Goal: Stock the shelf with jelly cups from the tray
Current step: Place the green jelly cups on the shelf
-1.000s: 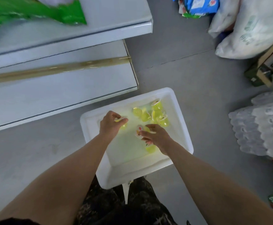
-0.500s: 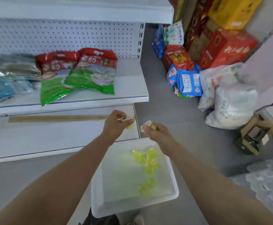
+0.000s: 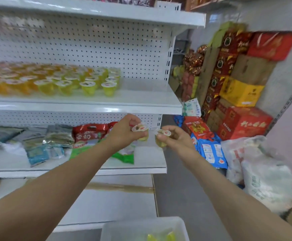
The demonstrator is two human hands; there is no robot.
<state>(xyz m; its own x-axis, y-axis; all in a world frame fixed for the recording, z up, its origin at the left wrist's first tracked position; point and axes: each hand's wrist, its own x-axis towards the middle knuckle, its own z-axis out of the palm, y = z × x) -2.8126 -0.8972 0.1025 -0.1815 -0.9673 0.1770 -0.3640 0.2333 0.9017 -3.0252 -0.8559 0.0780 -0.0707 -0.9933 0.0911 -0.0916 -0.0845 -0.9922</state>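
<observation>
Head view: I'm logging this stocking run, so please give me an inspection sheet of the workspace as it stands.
Surface: white shelf, bare at its right end.
Job's things: jelly cups in rows on the shelf; yellow cups left in the tray.
Clutter: snack bags on the shelf below.
Hands: left hand holds the left cup; right hand holds the right cup; neither cup is on the shelf yet.
Cables: nothing seen.
Surroundings: stacked cartons and white sacks to the right.
</observation>
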